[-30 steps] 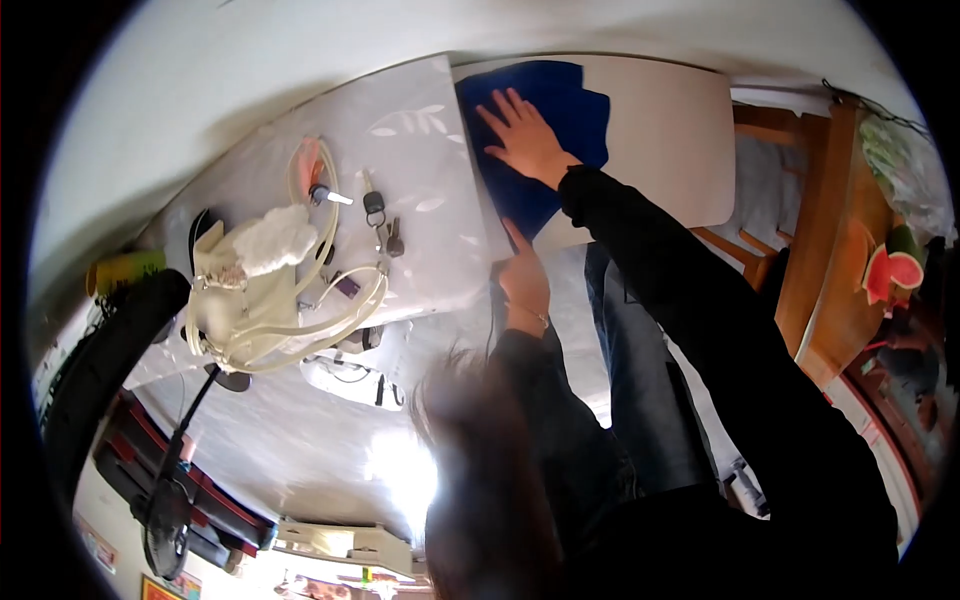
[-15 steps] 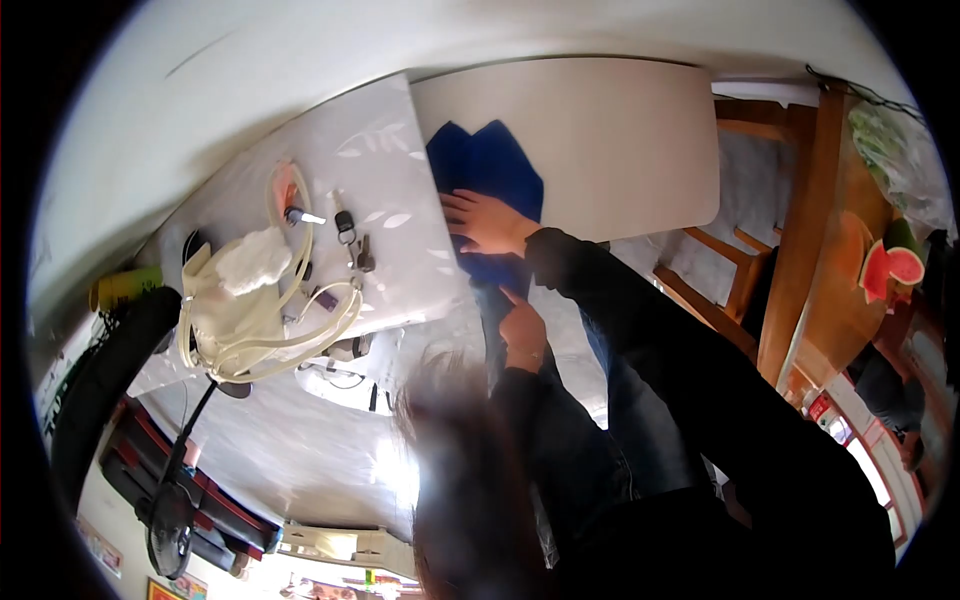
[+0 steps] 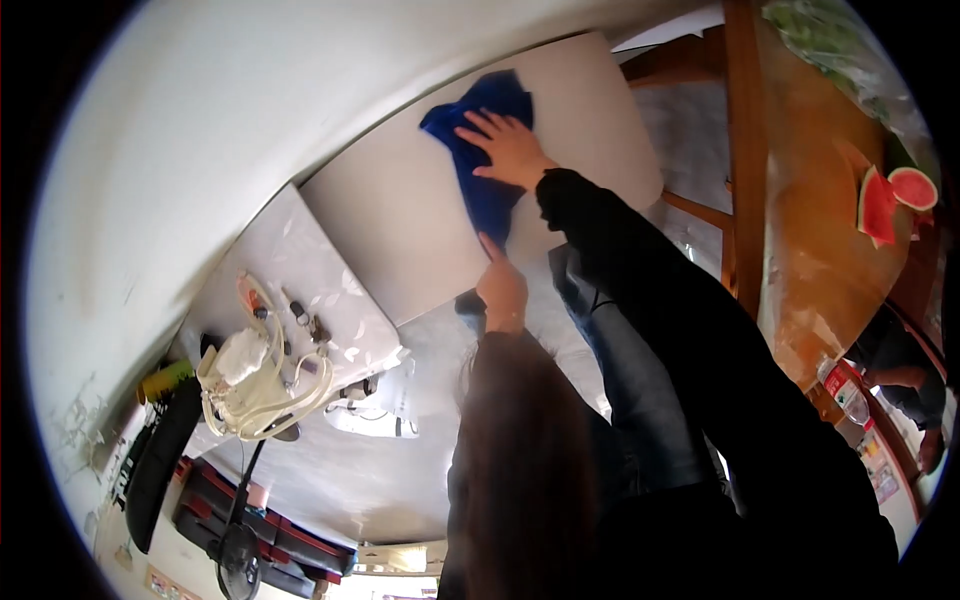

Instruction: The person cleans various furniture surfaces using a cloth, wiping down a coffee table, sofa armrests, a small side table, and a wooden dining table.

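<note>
A crumpled blue cloth (image 3: pixel 487 190) lies across the pale tabletop (image 3: pixel 590 110), narrowing toward the table's front edge. My right hand (image 3: pixel 508 150) presses on its upper part, palm down, with the fingers spread. At the narrow lower end, by the front edge, is my left hand (image 3: pixel 503 290). Its index finger lies along the cloth and its other fingers are curled in, closed on the cloth's tip.
On the left, a patterned table (image 3: pixel 345 320) bears keys (image 3: pixel 318 328), a cream bag (image 3: pixel 245 385) and a white fluffy item (image 3: pixel 242 357). Watermelon pieces (image 3: pixel 877 205) lie on the wooden table (image 3: pixel 815 230) at right. A bottle (image 3: pixel 845 392) and a person (image 3: pixel 900 375) are at far right.
The view has turned and shifted right, showing more of the pale tabletop. My right hand and the cloth have moved away from the patterned table. The cloth is bunched narrower than one second ago.
</note>
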